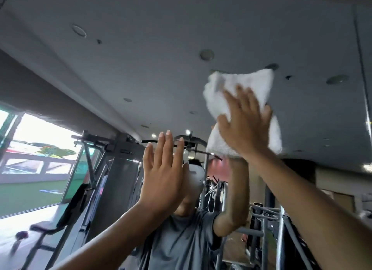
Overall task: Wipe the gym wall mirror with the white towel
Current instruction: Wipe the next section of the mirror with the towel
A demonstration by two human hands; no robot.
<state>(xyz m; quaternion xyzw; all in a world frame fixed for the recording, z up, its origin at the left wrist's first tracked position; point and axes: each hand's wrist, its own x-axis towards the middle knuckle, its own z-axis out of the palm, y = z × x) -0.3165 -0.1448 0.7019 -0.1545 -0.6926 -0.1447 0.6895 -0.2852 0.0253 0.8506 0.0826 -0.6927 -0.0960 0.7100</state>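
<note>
The wall mirror [124,72] fills nearly the whole view and reflects the gym ceiling, machines and me in a grey shirt. The white towel [249,84] is pressed flat against the glass high on the right. My right hand [244,125] lies spread over the towel's lower half, palm holding it to the mirror. My left hand [161,171] is raised lower and to the left, fingers straight and close together, palm toward the glass, holding nothing. Whether it touches the mirror I cannot tell.
Reflected in the glass are a grey weight machine [118,169], a black bench [74,207] at lower left, a bright window [32,155] at far left, and metal racks [265,225] at lower right. The mirror's right edge [362,68] runs down the far right.
</note>
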